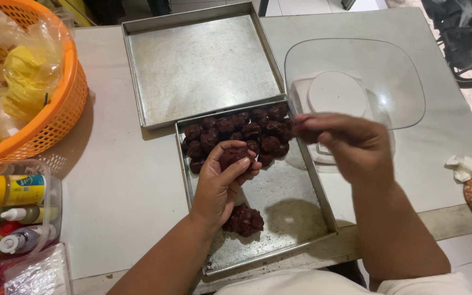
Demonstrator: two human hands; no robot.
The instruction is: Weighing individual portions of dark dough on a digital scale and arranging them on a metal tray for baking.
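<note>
Head view: cookie (232, 155) in left hand (220, 183)

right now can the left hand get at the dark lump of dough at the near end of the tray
Probably yes. The left hand hovers just above that dough lump in the near tray, with nothing between them, though it already cups a dark cookie, so its fingers are busy.

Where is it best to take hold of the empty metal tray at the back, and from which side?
Probably grip the empty tray by its raised left rim, coming from the left: bare table lies there, while the cookie tray abuts its near edge and the clear bowl crowds its right.
</note>
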